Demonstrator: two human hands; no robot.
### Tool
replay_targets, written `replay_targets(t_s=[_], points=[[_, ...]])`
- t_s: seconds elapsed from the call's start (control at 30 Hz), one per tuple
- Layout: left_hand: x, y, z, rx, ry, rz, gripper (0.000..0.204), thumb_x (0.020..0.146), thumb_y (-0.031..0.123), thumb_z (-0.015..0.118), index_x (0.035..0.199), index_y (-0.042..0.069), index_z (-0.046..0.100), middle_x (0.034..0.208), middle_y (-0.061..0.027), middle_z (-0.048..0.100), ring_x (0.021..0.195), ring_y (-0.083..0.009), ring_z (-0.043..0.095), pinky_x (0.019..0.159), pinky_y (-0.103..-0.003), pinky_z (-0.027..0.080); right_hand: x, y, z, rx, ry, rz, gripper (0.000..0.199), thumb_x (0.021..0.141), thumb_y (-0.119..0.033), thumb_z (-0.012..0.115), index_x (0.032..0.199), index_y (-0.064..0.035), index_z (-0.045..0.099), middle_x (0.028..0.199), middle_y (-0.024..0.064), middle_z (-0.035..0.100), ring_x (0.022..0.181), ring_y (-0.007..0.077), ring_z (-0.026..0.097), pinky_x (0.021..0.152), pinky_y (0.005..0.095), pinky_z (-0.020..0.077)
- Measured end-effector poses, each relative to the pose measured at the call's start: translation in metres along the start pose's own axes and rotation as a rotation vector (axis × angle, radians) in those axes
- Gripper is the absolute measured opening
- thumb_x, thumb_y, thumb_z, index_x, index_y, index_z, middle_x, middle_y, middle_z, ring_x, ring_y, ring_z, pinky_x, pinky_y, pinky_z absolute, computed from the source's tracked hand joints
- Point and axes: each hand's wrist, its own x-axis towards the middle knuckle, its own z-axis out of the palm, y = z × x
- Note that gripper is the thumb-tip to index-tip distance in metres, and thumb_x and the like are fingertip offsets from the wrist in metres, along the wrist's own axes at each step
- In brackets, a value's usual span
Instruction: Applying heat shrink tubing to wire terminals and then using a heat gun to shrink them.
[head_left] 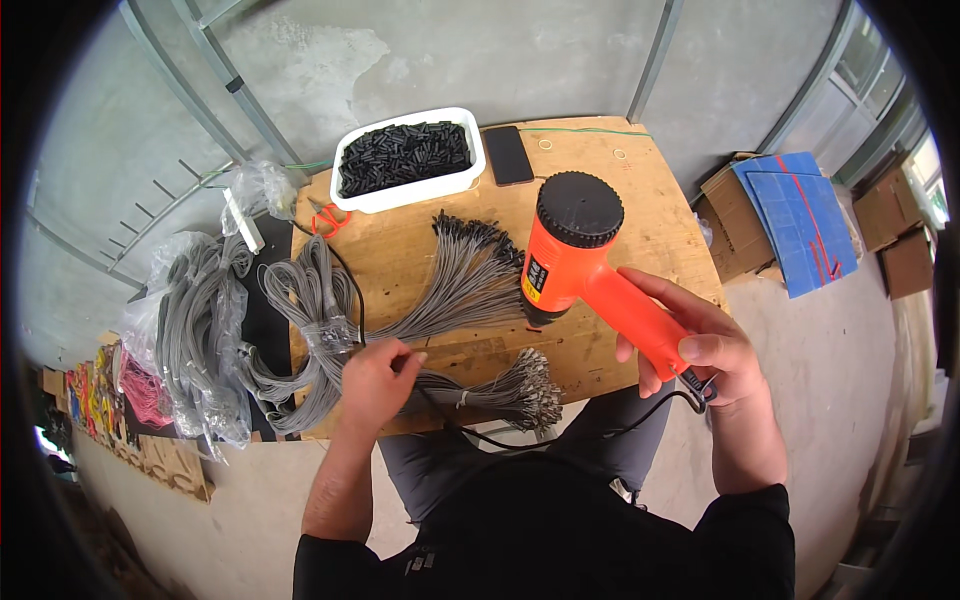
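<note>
My right hand (715, 345) is wrapped around the handle of an orange heat gun (568, 262). The gun stands upright in the air over the table, its black ribbed cap up and its dark nozzle pointing down. Over a bundle of grey cables (325, 340) rests my left hand (378, 385), fingers curled and thumb against forefinger; what they hold, if anything, is hidden. One fan of cable ends with black tips (470, 238) spreads beyond that hand. Nearer me lie other ends with pale metallic tips (535, 392). The gun's black cord (500, 442) loops past my lap.
At the back of the wooden table (660, 215) stands a white tray (410, 192) full of short black tubes, beside a phone (509, 156). Orange-handled scissors (330, 218) lie to its left. More bagged grey cables (195, 330) sit far left; blue folded sheets (800, 215) stand at right.
</note>
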Motion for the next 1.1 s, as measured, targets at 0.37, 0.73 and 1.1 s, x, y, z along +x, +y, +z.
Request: replay_targets(t_s=[0.37, 0.73, 1.1], points=[[-0.014, -0.005, -0.013, -0.069, -0.295, 0.556, 0.034, 0.067, 0.008, 0.082, 0.098, 0.012, 0.069, 0.099, -0.0038, 0.066, 0.098, -0.0305, 0.063, 0.087, -0.040, 0.053, -0.051, -0.011, -0.021, -0.226, 0.374, -0.575, 0.103, 0.073, -0.032, 0.075, 0.154, 0.0091, 0.026, 0.111, 0.0253, 0.064, 0.074, 0.0279, 0.071, 0.076, 0.0348, 0.0583], [-0.013, -0.012, -0.011, 0.024, -0.286, 0.680, 0.024, 0.073, 0.015, 0.080, 0.094, 0.018, 0.069, 0.095, 0.0004, 0.063, 0.092, -0.0254, 0.064, 0.080, -0.039, 0.054, -0.067, -0.002, -0.040, -0.394, 0.638, -0.613, 0.063, 0.103, -0.038, 0.054, 0.144, 0.0055, 0.036, 0.079, 0.0059, 0.052, 0.055, 0.0117, 0.049, 0.057, 0.0263, 0.0402], [0.053, 0.030, -0.011, -0.278, -0.405, 0.566, 0.015, 0.086, 0.011, 0.075, 0.099, 0.010, 0.069, 0.095, -0.0055, 0.064, 0.086, -0.0275, 0.066, 0.072, -0.037, 0.054, -0.087, -0.025, -0.087, -0.609, 0.644, -0.348, 0.030, 0.104, -0.032, 0.057, 0.108, -0.0021, 0.057, 0.081, 0.0052, 0.058, 0.057, 0.0129, 0.054, 0.054, 0.0256, 0.0434]])
